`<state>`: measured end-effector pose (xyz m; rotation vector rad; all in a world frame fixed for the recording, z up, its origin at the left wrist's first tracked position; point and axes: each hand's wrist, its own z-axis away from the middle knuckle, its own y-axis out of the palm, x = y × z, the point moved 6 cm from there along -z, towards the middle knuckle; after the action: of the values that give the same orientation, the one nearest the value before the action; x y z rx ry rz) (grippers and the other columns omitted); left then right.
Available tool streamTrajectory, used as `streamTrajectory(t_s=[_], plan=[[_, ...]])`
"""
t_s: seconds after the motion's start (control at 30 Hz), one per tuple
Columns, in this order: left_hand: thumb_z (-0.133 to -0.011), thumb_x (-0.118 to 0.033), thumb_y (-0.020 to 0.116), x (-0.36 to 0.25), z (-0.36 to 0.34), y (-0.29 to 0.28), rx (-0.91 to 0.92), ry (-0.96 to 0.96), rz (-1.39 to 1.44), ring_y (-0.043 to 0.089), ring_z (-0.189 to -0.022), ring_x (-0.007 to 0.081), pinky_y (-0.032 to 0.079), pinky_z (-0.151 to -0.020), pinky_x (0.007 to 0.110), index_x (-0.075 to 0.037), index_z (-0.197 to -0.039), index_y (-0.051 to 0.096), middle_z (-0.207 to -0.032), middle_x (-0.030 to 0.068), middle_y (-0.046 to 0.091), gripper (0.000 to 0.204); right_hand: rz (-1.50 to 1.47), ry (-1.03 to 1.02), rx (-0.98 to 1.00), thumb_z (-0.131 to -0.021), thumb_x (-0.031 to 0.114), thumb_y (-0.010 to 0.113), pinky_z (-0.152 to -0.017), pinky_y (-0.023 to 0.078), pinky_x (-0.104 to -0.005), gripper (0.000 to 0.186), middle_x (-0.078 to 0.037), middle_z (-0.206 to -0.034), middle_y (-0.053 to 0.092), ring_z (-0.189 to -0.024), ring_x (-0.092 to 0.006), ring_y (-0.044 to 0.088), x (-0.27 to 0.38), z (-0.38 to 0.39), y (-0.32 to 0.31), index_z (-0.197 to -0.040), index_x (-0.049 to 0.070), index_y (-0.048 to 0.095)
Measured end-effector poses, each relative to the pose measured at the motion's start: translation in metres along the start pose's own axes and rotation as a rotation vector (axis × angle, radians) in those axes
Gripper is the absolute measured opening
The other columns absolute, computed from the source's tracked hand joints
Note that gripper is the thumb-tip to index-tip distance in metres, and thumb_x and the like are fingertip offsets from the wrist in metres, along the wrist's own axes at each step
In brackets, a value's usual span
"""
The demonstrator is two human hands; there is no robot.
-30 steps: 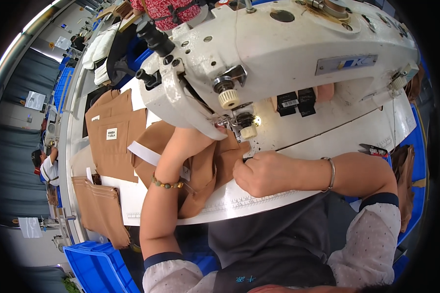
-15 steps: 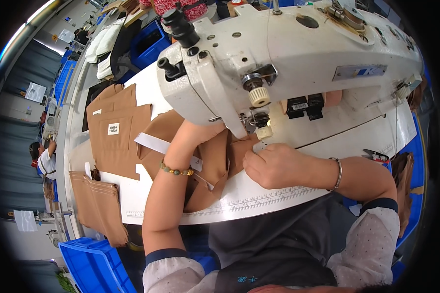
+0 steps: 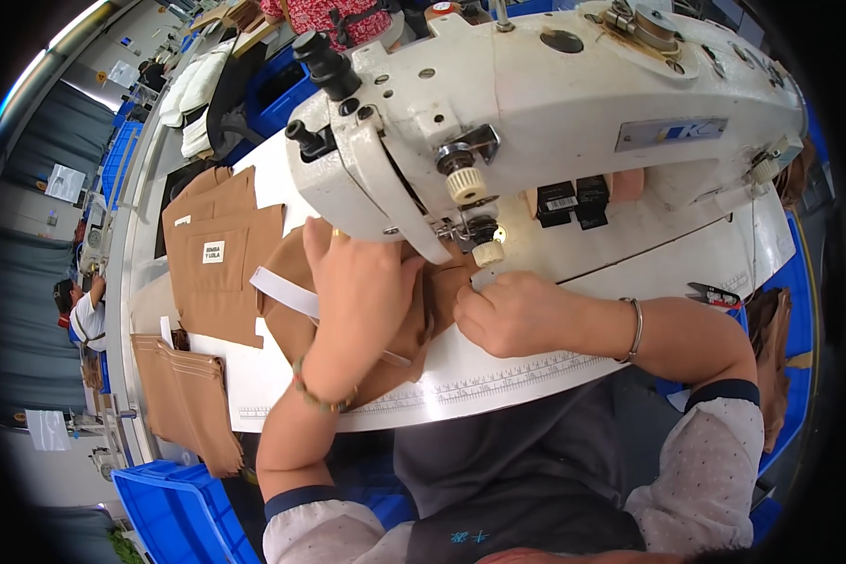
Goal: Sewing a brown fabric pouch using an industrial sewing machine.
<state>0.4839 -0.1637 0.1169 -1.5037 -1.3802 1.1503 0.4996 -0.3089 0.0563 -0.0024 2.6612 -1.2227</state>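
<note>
Sewing machine: the white sewing machine (image 3: pixel 536 103) spans the far half of the white tabletop (image 3: pixel 498 371), its needle end hanging over the middle.
Tabletop: a printed ruler strip runs along its near edge.
Blue crate: a blue crate (image 3: pixel 174 508) stands on the floor off the near left corner.
Cut pieces: a stack of brown cut pieces (image 3: pixel 218 254) lies toward the left edge, with more brown panels (image 3: pixel 188 399) hanging over the near left corner.
Brown fabric: the brown fabric piece (image 3: pixel 414 329) lies in the middle of the tabletop, reaching under the needle, with a white strip (image 3: pixel 284 291) lying across its left part.
Left hand: the left hand (image 3: pixel 362 282) lies flat and opened wide, palm down on the brown fabric piece, just left of the needle.
Right hand: the right hand (image 3: pixel 512 315) is loosely curled, fingertips pinching the fabric's edge just in front of the needle.
Scissors: small scissors (image 3: pixel 719 296) lie near the right edge.
</note>
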Motion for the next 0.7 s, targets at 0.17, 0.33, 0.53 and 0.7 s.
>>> streamTrajectory(t_s=[0.17,0.33,0.53,0.7], plan=[[-0.075,-0.020,0.078,-0.051,0.050,-0.003,0.117,0.115,0.097,0.060,-0.110,0.0253,0.028,-0.112,0.067,-0.008,-0.111,0.063,-0.105,0.0057,0.063,0.041,-0.091,-0.011,-0.042,-0.070,0.016,0.065,-0.047,0.045,-0.0276,0.009,-0.002,-0.064,0.047,-0.052,-0.0151,0.054,-0.003,-0.007,-0.003,-0.067,0.010,0.058],[-0.074,-0.018,0.077,-0.027,0.050,0.016,-0.061,0.025,-0.164,0.062,-0.107,0.0239,0.022,-0.116,0.065,-0.012,-0.107,0.062,-0.106,0.0026,0.065,0.037,-0.061,0.029,-0.129,-0.071,0.017,0.065,-0.048,0.044,-0.0277,0.008,-0.001,-0.068,0.050,-0.054,-0.0134,0.054,-0.008,-0.007,-0.009,-0.070,0.010,0.059],[-0.074,-0.011,0.073,-0.031,0.063,0.011,-0.223,0.260,-0.280,0.064,-0.096,0.0153,0.028,-0.116,0.060,-0.015,-0.086,0.068,-0.089,-0.0062,0.066,0.014,-0.009,0.052,-0.143,-0.072,0.017,0.065,-0.047,0.041,-0.0267,0.008,0.000,-0.070,0.051,-0.054,-0.0111,0.052,-0.004,-0.012,-0.014,-0.071,0.011,0.059],[-0.078,-0.014,0.072,-0.027,0.063,0.013,-0.180,0.229,-0.171,0.064,-0.096,0.0170,0.035,-0.112,0.060,-0.012,-0.086,0.069,-0.088,-0.0015,0.066,0.008,0.009,0.030,0.043,-0.075,0.015,0.067,-0.051,0.043,-0.0242,0.019,-0.006,-0.095,0.072,-0.062,-0.0115,0.061,0.003,-0.004,-0.003,-0.091,0.004,0.071]])
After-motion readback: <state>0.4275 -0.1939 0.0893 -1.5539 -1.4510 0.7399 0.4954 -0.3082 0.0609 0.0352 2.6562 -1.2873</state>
